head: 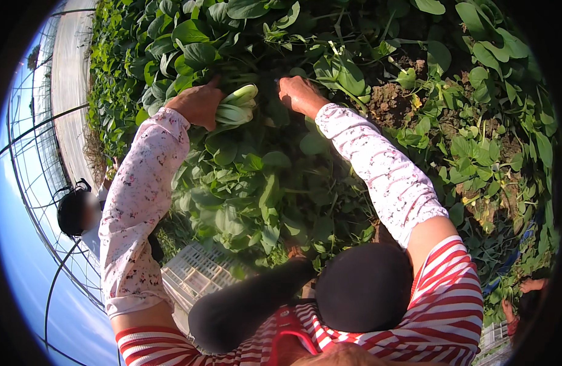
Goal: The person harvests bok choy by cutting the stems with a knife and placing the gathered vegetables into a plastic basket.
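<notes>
My left hand (196, 106) grips a bunch of leafy greens (236, 106), likely bok choy, with its pale, thick stalk bases pointing right. The leaves of the bunch are mostly hidden behind the hand and in shadow. To the right, my right hand (300, 95) is curled low among the plants, apart from the bunch. Whether its fingers hold anything is hidden in deep shade. Close by my right hand lies a leafy plant (349, 75) with broad green leaves. Dense standing greens (189, 43) grow just beyond my left hand.
A pale plastic crate (201, 270) stands near my legs at lower left. Bare soil (390, 103) shows among scattered leaves on the right. One person (77, 212) is at the left, beside a greenhouse frame (34, 137). Another person's hands (532, 285) appear at lower right.
</notes>
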